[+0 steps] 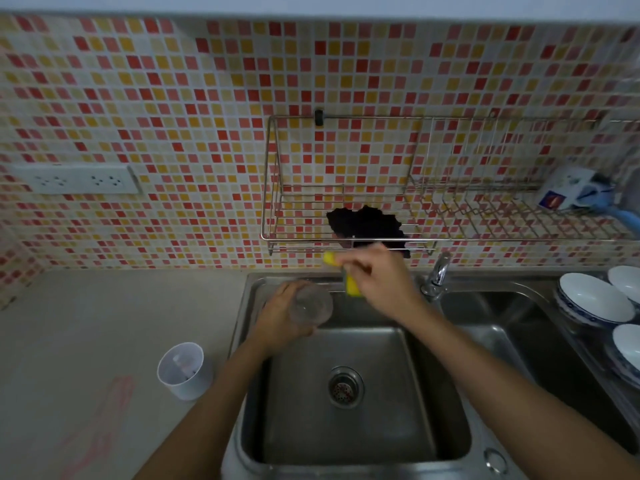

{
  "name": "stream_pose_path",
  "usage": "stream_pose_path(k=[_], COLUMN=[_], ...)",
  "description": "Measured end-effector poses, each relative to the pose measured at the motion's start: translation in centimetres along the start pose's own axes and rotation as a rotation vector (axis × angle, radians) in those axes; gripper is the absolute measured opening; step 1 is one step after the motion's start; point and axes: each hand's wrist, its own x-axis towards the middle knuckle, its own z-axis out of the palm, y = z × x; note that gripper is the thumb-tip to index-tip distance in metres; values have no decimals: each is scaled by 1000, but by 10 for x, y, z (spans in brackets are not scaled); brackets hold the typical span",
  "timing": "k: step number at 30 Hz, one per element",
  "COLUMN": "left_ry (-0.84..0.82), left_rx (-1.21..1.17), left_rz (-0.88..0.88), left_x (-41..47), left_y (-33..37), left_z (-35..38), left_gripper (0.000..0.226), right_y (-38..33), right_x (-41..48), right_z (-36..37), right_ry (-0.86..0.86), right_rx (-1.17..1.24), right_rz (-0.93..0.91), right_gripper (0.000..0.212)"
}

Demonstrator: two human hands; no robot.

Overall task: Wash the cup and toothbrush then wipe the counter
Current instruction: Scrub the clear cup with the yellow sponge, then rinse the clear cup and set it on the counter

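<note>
My left hand [277, 317] grips a clear cup [311, 304] over the back left of the steel sink [349, 393], its mouth tipped toward me. My right hand [377, 278] is closed on a yellow sponge [351, 284] just right of the cup, close to the sink's back rim. A white cup [181, 370] stands on the counter [104, 323] left of the sink, with something small inside that I cannot make out. Pink smears [104, 420] streak the counter in front of it.
A wire rack [346, 209] hangs on the tiled wall above the sink, with a dark cloth [367, 221] in it. The tap [438, 275] stands between two basins. White bowls [595, 299] are stacked at the right. A double socket [74, 180] is on the left wall.
</note>
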Motion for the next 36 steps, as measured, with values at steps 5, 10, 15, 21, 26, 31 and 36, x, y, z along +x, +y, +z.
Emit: stream_pose_path(k=[5, 10, 15, 21, 26, 31, 36], left_ry=[0, -22, -25, -41, -96, -202, -267], left_rx=[9, 22, 58, 26, -40, -47, -57], left_rz=[-41, -81, -95, -104, -61, -83, -83], left_x=[0, 3, 12, 24, 34, 50, 70], left_y=[0, -3, -11, -12, -4, 4, 37], left_z=[1, 9, 14, 31, 63, 108, 149], left_gripper=[88, 92, 91, 91, 81, 79, 86], right_y=[-20, -1, 14, 10, 25, 127, 240], right_x=[69, 120, 147, 126, 32, -74, -100], right_z=[-11, 28, 53, 36, 10, 9, 7], right_ry=[249, 43, -197, -186, 299, 440, 298], right_rx=[119, -45, -220, -99, 8, -76, -57], right_rz=[0, 150, 203, 24, -252, -89, 548], right_gripper=[22, 21, 29, 28, 27, 26, 38])
